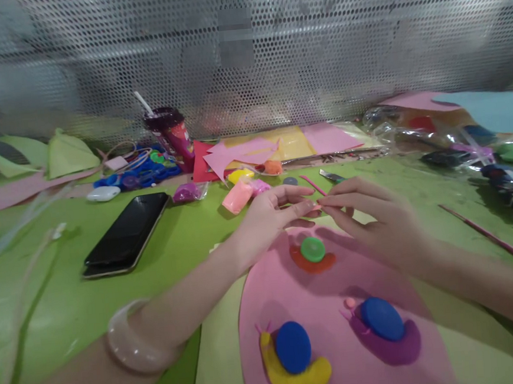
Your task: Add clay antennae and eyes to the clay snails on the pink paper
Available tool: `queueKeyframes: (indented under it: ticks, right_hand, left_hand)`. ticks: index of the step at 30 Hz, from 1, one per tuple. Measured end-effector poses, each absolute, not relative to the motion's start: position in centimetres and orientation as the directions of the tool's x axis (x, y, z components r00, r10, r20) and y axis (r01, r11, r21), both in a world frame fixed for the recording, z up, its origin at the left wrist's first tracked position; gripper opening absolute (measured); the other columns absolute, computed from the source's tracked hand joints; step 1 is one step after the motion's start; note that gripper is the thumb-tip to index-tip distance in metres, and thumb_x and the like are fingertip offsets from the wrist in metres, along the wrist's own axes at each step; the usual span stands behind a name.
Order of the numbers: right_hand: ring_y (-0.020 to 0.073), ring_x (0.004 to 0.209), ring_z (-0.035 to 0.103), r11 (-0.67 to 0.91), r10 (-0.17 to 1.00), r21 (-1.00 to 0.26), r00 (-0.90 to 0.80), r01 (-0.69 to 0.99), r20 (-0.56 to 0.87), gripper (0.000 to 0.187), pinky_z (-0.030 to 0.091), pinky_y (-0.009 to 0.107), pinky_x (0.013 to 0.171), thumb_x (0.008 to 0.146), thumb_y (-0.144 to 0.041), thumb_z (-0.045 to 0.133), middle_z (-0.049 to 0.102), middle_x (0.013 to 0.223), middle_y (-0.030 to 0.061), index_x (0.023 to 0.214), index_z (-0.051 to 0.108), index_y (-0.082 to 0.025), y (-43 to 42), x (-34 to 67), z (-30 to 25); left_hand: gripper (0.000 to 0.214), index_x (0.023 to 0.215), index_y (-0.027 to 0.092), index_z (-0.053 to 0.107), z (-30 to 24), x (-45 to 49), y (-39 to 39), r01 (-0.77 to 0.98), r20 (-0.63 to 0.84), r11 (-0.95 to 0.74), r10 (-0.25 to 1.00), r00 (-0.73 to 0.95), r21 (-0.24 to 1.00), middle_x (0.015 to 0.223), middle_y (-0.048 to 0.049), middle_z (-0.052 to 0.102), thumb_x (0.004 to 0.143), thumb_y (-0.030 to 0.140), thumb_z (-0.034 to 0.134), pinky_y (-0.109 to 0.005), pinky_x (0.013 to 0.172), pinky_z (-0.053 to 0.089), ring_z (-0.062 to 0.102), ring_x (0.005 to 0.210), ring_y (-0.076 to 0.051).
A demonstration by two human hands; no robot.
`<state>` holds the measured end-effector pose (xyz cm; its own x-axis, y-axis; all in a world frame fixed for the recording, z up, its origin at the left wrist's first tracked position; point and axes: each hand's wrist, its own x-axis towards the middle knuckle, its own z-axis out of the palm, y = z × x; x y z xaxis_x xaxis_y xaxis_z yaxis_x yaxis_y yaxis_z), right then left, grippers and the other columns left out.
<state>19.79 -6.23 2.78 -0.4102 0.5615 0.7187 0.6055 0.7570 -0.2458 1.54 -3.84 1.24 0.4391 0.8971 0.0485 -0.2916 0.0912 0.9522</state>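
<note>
My left hand (pixel 271 214) and my right hand (pixel 365 213) meet fingertip to fingertip above the far end of a pink sheet (pixel 286 284). Between the pinched fingertips is a tiny pink piece of clay (pixel 320 208). Just below the hands lies a clay snail with an orange body and a green shell (pixel 313 252). Nearer me on the sheet are a yellow snail with a blue shell (pixel 292 355) and a purple snail with a blue shell (pixel 385 327). A pale bangle (pixel 133 343) circles my left wrist.
A black phone (pixel 126 233) lies left on the green table. Behind the hands are clay lumps (pixel 239 194), a thin pink stick (pixel 313 185), coloured paper (pixel 279 144), a dark cup with a straw (pixel 169 134) and blue scissors (pixel 142 174). Plastic bags (pixel 448 141) and a pink brush (pixel 491 237) lie right.
</note>
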Motion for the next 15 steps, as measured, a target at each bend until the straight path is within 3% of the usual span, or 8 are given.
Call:
queueKeyframes:
  ticks: [4,7,10,15]
  right_hand:
    - [0.015,0.076,0.061,0.786,0.534,-0.249,-0.417,0.566,0.736,0.013,0.053,0.028,0.06,0.081,-0.013,0.059,0.063,0.089,0.0076,0.091,0.063,-0.02,-6.6,19.5,2.7]
    - [0.0131,0.07,0.06,0.752,0.577,-0.277,-0.393,0.598,0.716,0.011,0.052,0.025,0.053,0.081,-0.017,0.06,0.063,0.089,0.0069,0.091,0.063,-0.02,-7.1,19.2,2.9]
    - [0.0132,0.071,0.061,0.713,0.609,-0.285,-0.365,0.641,0.704,0.008,0.054,0.026,0.057,0.083,-0.018,0.059,0.065,0.088,0.0063,0.089,0.064,-0.021,-7.4,19.2,2.9]
    - [0.0158,0.079,0.064,0.739,0.566,-0.247,-0.38,0.627,0.732,0.011,0.056,0.031,0.069,0.083,-0.016,0.059,0.067,0.088,0.0057,0.089,0.065,-0.023,-7.3,19.4,2.8]
  left_hand:
    - [0.026,0.094,0.017,0.063,1.3,1.6,-3.8,-0.234,0.087,0.009,0.915,0.395,0.972,0.083,-0.0022,0.066,0.071,0.026,0.072,-0.027,0.072,0.05,0.063,0.078,-0.013]
    - [0.026,0.093,0.016,0.064,1.4,1.7,-4.0,-0.203,0.086,-0.009,0.922,0.378,0.979,0.082,-0.0027,0.066,0.07,0.026,0.072,-0.027,0.069,0.049,0.062,0.075,-0.013]
    - [0.027,0.094,0.017,0.063,1.5,1.8,-4.3,-0.208,0.065,0.024,0.91,0.409,0.978,0.084,-0.003,0.066,0.07,0.026,0.072,-0.029,0.07,0.049,0.062,0.075,-0.014]
    - [0.021,0.091,0.018,0.064,1.7,1.8,-4.5,-0.183,0.052,0.029,0.905,0.422,0.983,0.08,-0.0018,0.066,0.072,0.026,0.07,-0.029,0.07,0.048,0.061,0.074,-0.015]
